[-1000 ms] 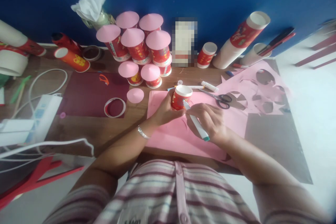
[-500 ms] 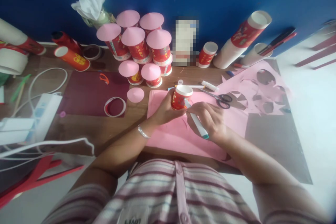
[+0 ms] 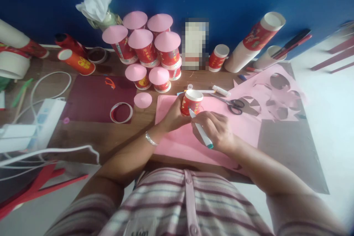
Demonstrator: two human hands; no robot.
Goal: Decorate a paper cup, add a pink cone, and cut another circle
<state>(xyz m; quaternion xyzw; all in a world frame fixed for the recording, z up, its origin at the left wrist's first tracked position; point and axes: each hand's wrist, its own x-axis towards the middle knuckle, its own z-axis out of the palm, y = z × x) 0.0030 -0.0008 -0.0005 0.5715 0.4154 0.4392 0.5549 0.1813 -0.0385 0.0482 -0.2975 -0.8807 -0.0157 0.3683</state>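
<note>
My left hand is wrapped round a small red paper cup standing upside down on a pink paper sheet. In my right hand I grip a white marker with a teal end; its tip touches the foot of the cup on the near side. A silver bracelet circles my left wrist.
A stack of red cups with pink cone lids stands at the back. A loose pink disc, tape ring, scissors, glue stick and cut pink paper lie around. A cup sleeve leans right; cables and a power strip lie left.
My right hand has slid left with the marker, so its tip has travelled round the base of the cup toward me. The left hand keeps the cup still.
</note>
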